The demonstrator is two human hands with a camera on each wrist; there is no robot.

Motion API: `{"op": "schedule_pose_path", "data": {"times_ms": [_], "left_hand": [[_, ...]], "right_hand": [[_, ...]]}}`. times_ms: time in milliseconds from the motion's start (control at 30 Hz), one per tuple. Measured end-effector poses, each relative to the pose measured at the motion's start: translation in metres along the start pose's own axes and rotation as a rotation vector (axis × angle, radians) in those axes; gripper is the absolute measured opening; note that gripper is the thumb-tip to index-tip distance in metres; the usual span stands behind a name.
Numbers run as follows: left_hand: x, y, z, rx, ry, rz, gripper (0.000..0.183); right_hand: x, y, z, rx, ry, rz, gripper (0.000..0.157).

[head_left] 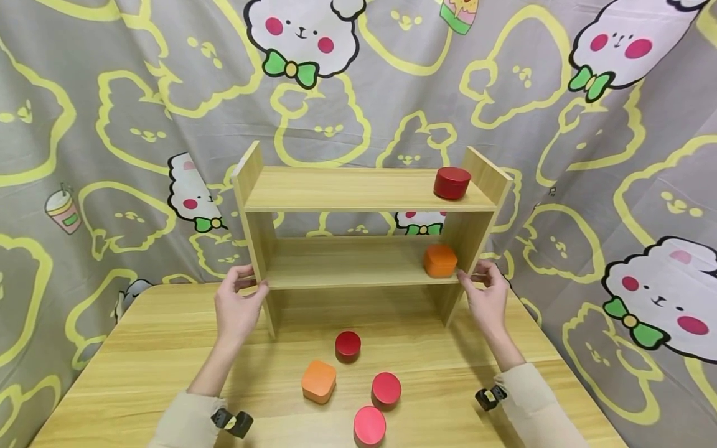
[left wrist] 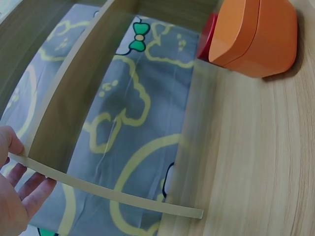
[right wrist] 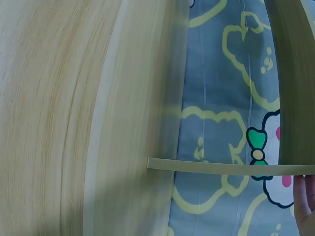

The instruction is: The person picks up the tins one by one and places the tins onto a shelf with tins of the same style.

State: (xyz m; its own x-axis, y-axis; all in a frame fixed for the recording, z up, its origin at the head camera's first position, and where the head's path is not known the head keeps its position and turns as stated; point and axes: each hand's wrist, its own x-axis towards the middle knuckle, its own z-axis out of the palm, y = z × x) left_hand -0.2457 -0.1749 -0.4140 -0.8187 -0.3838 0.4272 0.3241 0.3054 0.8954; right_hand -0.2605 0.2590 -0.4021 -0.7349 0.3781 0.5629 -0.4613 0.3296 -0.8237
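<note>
A two-tier wooden shelf (head_left: 347,264) stands across the far part of the table in the head view. My left hand (head_left: 238,305) grips its left side panel at the middle board, thumb in front and fingers around the outer face. On the opposite side, my right hand (head_left: 486,298) holds the right panel at the same height. The left wrist view has the left panel's edge (left wrist: 113,194) between thumb and fingers. Only fingers of the right hand show below the panel edge (right wrist: 221,168) in the right wrist view.
At the upper board's right end sits a red round block (head_left: 451,184); an orange rounded block (head_left: 440,260) is on the middle board below it. Another orange block (head_left: 318,381) and three red round blocks (head_left: 386,390) lie on the table (head_left: 140,348). A patterned curtain (head_left: 392,81) hangs behind.
</note>
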Motion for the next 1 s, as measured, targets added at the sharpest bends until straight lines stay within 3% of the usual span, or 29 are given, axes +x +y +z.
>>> {"op": "schedule_pose_path", "data": {"times_ms": [233, 533, 1000], "left_hand": [[0.000, -0.001, -0.008, 0.023, 0.006, -0.003, 0.031], [0.001, -0.002, -0.016, 0.025, 0.017, -0.012, 0.030], [0.005, -0.011, -0.030, 0.035, 0.070, 0.033, 0.028]], "right_hand": [[-0.002, 0.003, 0.006, 0.007, -0.017, 0.031, 0.028], [0.002, 0.031, 0.012, -0.005, -0.029, 0.073, 0.030], [-0.008, 0.014, 0.027, 0.032, -0.034, 0.102, 0.029]]}}
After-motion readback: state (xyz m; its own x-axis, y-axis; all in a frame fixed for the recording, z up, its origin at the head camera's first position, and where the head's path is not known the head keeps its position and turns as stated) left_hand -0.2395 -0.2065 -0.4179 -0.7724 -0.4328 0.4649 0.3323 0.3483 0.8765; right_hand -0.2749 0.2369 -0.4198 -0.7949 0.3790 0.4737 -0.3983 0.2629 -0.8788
